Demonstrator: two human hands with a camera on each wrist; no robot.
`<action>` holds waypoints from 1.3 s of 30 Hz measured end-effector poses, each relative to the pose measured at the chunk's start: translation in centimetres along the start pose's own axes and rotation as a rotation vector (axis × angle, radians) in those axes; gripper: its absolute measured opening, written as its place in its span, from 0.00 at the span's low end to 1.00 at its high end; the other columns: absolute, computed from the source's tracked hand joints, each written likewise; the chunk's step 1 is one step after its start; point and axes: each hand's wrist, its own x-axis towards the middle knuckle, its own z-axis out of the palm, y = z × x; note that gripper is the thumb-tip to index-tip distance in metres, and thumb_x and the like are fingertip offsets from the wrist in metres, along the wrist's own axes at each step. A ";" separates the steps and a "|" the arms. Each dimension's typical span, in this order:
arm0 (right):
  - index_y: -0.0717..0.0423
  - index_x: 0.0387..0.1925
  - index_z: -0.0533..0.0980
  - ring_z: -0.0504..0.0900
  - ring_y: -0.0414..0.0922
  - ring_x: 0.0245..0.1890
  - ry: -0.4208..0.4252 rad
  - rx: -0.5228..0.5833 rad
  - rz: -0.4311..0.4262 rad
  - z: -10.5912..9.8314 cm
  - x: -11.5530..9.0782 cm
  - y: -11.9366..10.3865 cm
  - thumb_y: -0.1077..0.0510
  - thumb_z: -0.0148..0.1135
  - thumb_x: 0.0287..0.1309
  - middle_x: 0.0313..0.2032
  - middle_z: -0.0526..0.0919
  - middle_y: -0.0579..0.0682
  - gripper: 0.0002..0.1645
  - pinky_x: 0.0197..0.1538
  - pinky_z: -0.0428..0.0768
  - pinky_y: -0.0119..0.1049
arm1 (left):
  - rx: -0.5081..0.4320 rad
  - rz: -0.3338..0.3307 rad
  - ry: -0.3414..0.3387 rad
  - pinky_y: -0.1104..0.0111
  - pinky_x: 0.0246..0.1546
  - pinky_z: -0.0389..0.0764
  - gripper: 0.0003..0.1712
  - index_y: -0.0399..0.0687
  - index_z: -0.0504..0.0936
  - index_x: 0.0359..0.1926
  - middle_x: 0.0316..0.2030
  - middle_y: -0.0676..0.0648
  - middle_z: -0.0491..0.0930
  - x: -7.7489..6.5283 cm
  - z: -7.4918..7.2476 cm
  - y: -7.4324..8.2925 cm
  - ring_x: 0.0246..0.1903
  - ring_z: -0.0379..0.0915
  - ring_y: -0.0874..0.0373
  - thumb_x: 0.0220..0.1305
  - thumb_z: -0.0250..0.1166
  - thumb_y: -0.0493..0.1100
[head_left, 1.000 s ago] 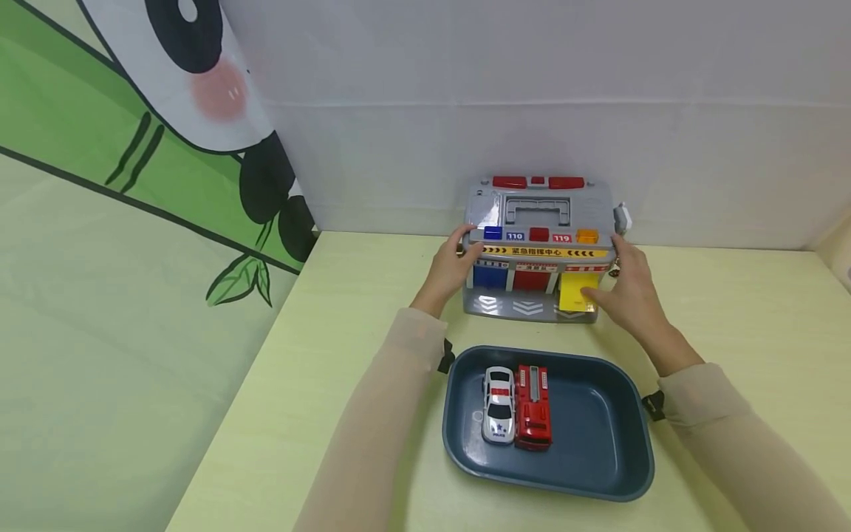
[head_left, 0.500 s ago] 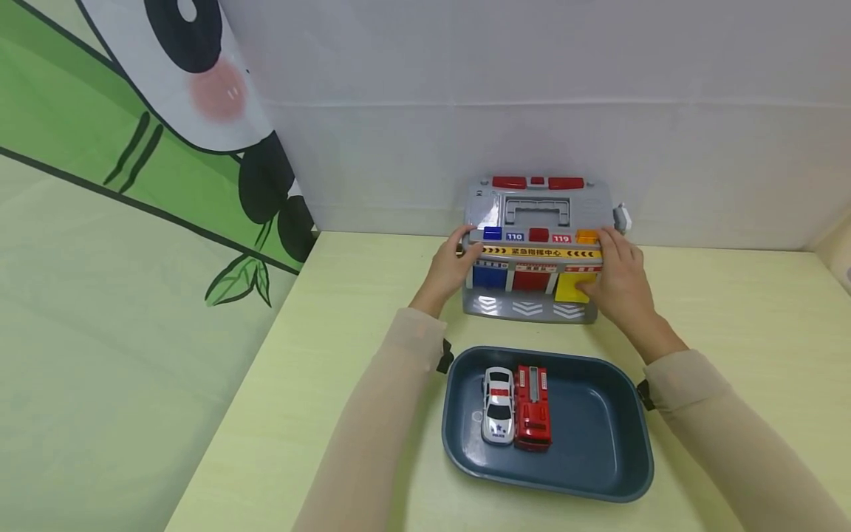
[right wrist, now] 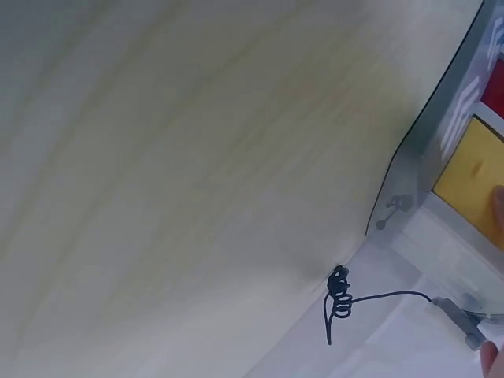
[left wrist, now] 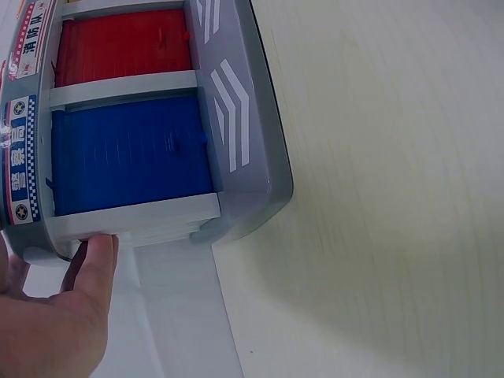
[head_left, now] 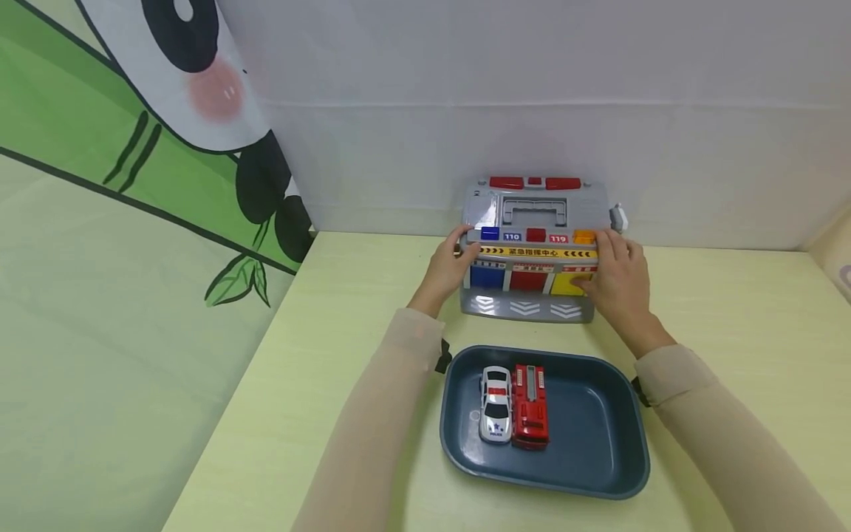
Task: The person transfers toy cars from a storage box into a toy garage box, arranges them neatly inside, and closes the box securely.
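Pale yellow wood-grain table (head_left: 299, 369), w/ a whitish sheet backdrop (head_left: 412, 148) behind it and a green cartoon banner (head_left: 80, 111) hanging down the L side. The toy station (head_left: 525, 242) sits at the back of the table nr the backdrop, and a dark blue tray (head_left: 592, 421) is just in front of it.

Edges/room: the table's L edge runs diagonally, well apart from everything. Wide stretches of tabletop outside both arms, tbh, but only a narrow strip btwn tray & station. In the tray's L half: police car (head_left: 496, 406) and red fire truck (head_left: 530, 406) side by side, can't tell if they touch. R wrist cam also shows a coiled dark cord (right wrist: 340, 295) by the station's R side.

Hands: left hand (head_left: 444, 272) grips the station's L front corner. Right hand (head_left: 621, 284) is clamped on the R front, fingers over the roof edge nr the orange block (head_left: 583, 236), thumb on the yellow door (head_left: 565, 284).

Writing: 110 and 119 up top, 紧急指挥中心 on the yellow strip (head_left: 535, 252). L wrist cam: 警察局 by the blue door (left wrist: 130, 153), 消防队 by the red door (left wrist: 126, 47). Car hood says POLICE. Sign over the yellow door's too small to read.
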 end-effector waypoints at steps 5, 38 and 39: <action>0.67 0.63 0.58 0.61 0.66 0.54 0.024 -0.037 -0.014 0.1 -0.1 -0.1 0.61 0.84 0.35 0.61 0.63 0.65 0.57 0.56 0.64 0.58 | 0.001 0.002 0.004 0.53 0.57 0.72 0.29 0.62 0.61 0.72 0.65 0.41 0.67 -0.2 -0.1 0.1 0.60 0.67 0.47 0.74 0.53 0.56; 0.60 0.73 0.49 0.51 0.65 0.65 -0.131 0.049 -0.047 -1.6 -0.3 -1.9 0.53 0.83 0.37 0.67 0.56 0.64 0.68 0.61 0.49 0.66 | -0.013 0.041 0.003 0.53 0.56 0.73 0.28 0.59 0.63 0.71 0.63 0.41 0.69 -0.6 -0.2 -0.3 0.58 0.69 0.47 0.74 0.53 0.54; 0.60 0.73 0.50 0.51 0.65 0.65 -0.133 0.045 -0.054 -1.6 -0.3 -2.1 0.52 0.83 0.38 0.68 0.55 0.64 0.67 0.61 0.49 0.66 | -0.014 0.042 -0.001 0.53 0.56 0.73 0.28 0.59 0.63 0.71 0.63 0.41 0.69 -0.6 -0.2 -0.3 0.58 0.69 0.47 0.74 0.53 0.54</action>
